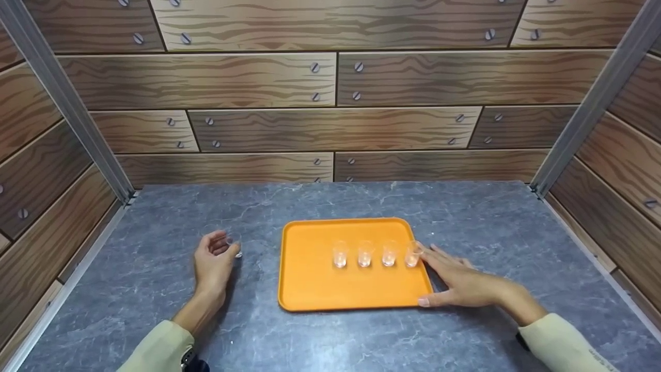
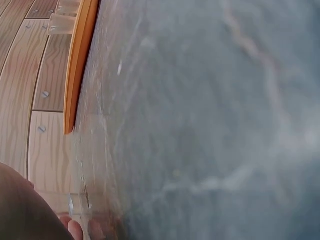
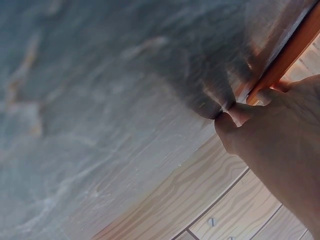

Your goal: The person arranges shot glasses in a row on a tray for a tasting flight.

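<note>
An orange tray (image 1: 310,281) lies on the table with several small clear shot glasses in a row, among them the leftmost glass (image 1: 340,257) and the rightmost glass (image 1: 412,257). To the left of the tray, my left hand (image 1: 214,263) holds another clear shot glass (image 1: 238,252) between thumb and curled fingers, low over the table. My right hand (image 1: 459,281) rests at the tray's right edge, thumb on its front corner, fingers stretched forward. Its index fingertip is by the rightmost glass; whether they touch I cannot tell. Fingertips beside the tray rim (image 3: 290,55) show in the right wrist view.
The grey marbled table (image 1: 258,330) is bounded by a wood-patterned back wall (image 1: 258,129) and side walls. Metal posts stand in both back corners, such as the left post (image 1: 77,113). Table surface surrounds the tray on all sides.
</note>
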`<state>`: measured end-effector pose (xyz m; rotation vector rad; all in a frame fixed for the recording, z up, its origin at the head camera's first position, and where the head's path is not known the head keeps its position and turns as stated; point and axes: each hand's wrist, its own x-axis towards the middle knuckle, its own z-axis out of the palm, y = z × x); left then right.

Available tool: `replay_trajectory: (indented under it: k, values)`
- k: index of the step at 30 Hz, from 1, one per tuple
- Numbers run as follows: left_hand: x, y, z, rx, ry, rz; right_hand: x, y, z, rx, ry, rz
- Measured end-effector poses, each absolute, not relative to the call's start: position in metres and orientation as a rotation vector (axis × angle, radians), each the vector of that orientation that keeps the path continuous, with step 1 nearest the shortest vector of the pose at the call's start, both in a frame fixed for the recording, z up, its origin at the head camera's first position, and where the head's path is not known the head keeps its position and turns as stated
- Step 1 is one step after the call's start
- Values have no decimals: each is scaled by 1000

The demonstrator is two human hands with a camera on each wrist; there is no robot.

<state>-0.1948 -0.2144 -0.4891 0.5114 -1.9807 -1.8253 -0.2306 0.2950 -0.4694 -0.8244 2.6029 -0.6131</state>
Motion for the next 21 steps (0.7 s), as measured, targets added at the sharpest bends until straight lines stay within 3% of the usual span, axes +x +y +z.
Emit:
replay_trajectory:
  k: [21]
  values:
    - [-192, -208, -492, 470, -2074, -1682, -231, 295, -470, -849, 2599, -627]
